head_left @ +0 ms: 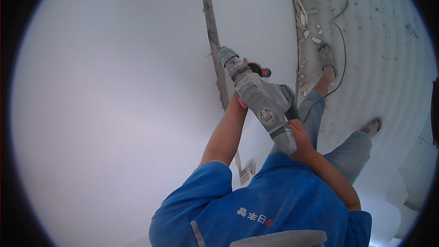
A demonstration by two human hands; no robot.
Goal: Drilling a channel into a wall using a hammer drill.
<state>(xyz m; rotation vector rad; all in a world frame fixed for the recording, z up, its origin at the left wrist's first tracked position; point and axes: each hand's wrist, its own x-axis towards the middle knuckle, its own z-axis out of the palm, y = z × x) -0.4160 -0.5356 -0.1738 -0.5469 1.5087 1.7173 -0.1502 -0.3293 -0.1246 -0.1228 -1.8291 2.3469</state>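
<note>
A dusty grey-green rotary hammer [258, 96] lies diagonally across the middle of the view, its chuck [227, 56] pointing up and left at a long groove [211, 23] in the white wall. No bit can be made out past the chuck. My right hand [300, 141] is wrapped round the rear grip, close to my waist. Behind the tool's front body is my left hand [237, 96], mostly hidden, closed by the side handle [259, 69] with its black and orange end. A pinkish band shows at my left wrist.
Broken chips [302, 16] lie along the foot of the wall, on the right. A dark power cord [345, 48] snakes over the dusty floor [379, 64] past my feet. Lower down, a small pale block-like piece [244, 176] sits at the groove's lower end.
</note>
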